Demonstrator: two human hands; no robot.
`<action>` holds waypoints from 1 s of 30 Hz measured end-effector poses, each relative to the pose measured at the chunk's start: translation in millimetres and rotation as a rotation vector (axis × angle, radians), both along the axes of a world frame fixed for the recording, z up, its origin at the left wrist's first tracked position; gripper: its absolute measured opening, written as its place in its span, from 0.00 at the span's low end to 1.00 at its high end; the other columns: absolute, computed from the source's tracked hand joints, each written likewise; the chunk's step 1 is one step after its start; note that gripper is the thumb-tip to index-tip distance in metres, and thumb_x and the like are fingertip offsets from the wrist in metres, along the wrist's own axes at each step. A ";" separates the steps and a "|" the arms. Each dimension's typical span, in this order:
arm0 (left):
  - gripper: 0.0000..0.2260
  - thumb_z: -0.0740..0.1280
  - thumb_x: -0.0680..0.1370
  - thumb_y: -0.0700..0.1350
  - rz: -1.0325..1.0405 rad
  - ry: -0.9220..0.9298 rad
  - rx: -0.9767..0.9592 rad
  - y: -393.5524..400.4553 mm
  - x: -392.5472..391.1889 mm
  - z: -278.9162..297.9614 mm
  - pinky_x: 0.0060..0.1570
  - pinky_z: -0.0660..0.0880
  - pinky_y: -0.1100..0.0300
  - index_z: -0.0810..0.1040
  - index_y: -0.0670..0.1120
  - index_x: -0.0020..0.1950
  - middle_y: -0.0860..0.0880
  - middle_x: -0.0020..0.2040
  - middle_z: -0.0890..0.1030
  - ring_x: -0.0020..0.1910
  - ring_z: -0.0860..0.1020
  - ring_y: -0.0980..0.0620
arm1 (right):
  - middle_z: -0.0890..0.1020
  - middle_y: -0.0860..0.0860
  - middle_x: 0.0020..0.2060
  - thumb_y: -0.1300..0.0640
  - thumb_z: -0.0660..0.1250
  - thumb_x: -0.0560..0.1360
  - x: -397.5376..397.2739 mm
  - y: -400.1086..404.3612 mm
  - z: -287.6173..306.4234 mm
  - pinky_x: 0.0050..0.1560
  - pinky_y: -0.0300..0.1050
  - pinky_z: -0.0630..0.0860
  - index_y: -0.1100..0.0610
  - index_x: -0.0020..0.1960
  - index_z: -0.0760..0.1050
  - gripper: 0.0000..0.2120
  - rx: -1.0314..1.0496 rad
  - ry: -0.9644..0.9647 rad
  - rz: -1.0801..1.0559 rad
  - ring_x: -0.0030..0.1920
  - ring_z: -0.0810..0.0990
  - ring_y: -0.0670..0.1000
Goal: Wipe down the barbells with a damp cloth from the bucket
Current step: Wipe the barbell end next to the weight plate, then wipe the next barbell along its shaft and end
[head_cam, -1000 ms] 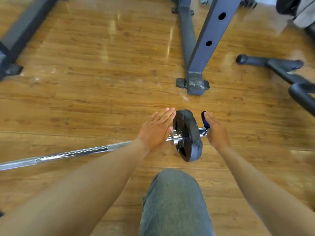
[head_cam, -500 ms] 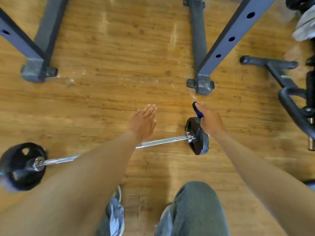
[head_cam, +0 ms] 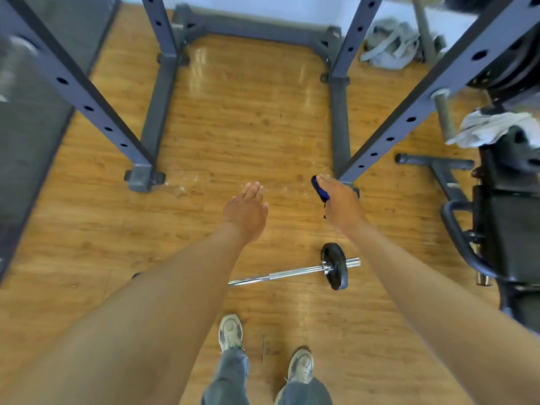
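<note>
Barbell (head_cam: 295, 274), one, lies on the floor (head_cam: 239, 135) with one plate (head_cam: 336, 266) showing. Beyond it, the left hand (head_cam: 247, 211) hovers with straight fingers; the right hand (head_cam: 340, 204) grips one blue cloth (head_cam: 319, 190).

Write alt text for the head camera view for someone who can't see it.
A standing person looks down at their outstretched arms: the right hand grips a dark blue cloth, the left hand is open and empty. Below them a barbell with a black plate lies on the wooden floor, in front of a grey rack.
</note>
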State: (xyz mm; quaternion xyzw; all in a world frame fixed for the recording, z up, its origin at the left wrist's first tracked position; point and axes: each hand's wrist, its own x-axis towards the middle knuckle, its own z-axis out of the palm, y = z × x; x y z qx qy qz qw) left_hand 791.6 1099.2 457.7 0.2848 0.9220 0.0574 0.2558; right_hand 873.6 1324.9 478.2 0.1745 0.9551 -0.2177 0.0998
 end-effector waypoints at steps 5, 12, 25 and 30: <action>0.25 0.44 0.88 0.51 -0.067 0.118 -0.047 -16.9 -62.4 90.7 0.77 0.60 0.49 0.50 0.46 0.84 0.53 0.84 0.46 0.83 0.45 0.52 | 0.62 0.48 0.79 0.76 0.62 0.77 -45.6 -9.8 88.4 0.76 0.48 0.64 0.55 0.81 0.60 0.36 0.080 0.077 0.005 0.80 0.59 0.51; 0.24 0.44 0.88 0.50 -0.090 0.217 -0.018 -4.0 -113.5 168.4 0.77 0.60 0.51 0.49 0.47 0.84 0.54 0.84 0.46 0.83 0.45 0.53 | 0.62 0.50 0.79 0.76 0.63 0.77 -101.5 9.1 171.0 0.74 0.52 0.68 0.55 0.81 0.60 0.36 0.119 0.176 0.014 0.79 0.61 0.54; 0.24 0.52 0.87 0.49 -0.123 0.263 0.057 113.3 -228.0 212.1 0.72 0.67 0.50 0.55 0.47 0.83 0.50 0.83 0.58 0.81 0.57 0.50 | 0.70 0.54 0.75 0.76 0.64 0.76 -230.1 111.3 190.8 0.69 0.55 0.72 0.57 0.79 0.65 0.34 0.158 0.276 -0.042 0.73 0.69 0.58; 0.23 0.54 0.87 0.47 -0.142 0.228 -0.014 192.3 -318.2 203.2 0.74 0.65 0.52 0.57 0.45 0.83 0.48 0.82 0.59 0.81 0.58 0.48 | 0.68 0.53 0.76 0.78 0.64 0.74 -334.9 190.2 159.3 0.69 0.59 0.71 0.55 0.78 0.67 0.36 0.156 0.263 0.034 0.74 0.68 0.60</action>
